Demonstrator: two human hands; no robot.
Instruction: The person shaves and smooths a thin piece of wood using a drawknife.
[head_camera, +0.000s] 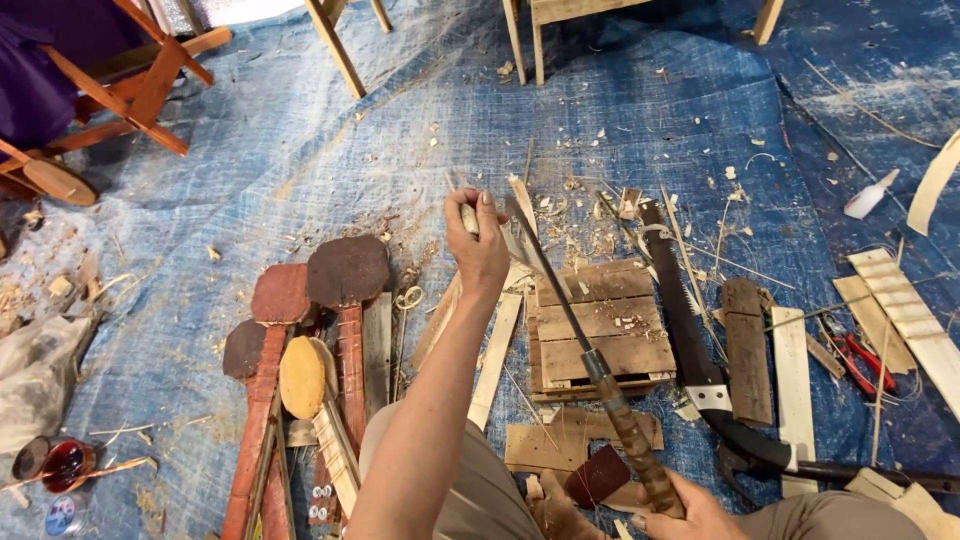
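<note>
Left hand (478, 240) pinching a pale wood strip (468, 217) up ahead, right hand (690, 515) clenched round the long knife (570, 320) handle near the body, blade slanting forward-left toward that strip.

Saw (690, 320): you see it lying right of the small pallet (600, 330).
Pliers (865, 362): red handles, on blue tarp (300, 170).

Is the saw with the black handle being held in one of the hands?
No, the saw lies on the blue tarp, while the right hand grips a long knife.
</note>
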